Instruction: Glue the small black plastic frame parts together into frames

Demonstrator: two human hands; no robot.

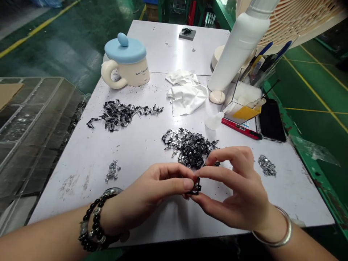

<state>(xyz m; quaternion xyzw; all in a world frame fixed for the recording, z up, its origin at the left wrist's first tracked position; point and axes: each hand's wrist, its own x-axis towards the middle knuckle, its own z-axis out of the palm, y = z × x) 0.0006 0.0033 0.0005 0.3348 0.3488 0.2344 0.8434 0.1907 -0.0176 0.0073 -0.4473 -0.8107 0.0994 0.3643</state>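
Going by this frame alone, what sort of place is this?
Most likely a factory or workshop: small dark parts heaped on a white worktable, and a green floor marked with yellow lines.

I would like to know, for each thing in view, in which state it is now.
Left hand, pinching the small black part
Small black part, held, partly hidden
Right hand, against that part, grip unclear
Mug, upright, blue lid on
White bottle, standing
White cloth, crumpled
Phone, screen dark
Pen holder, open-topped, holding pens
Nearer dark pile, loosely heaped
Farther dark pile, loosely heaped
Fan, running or stopped: cannot tell
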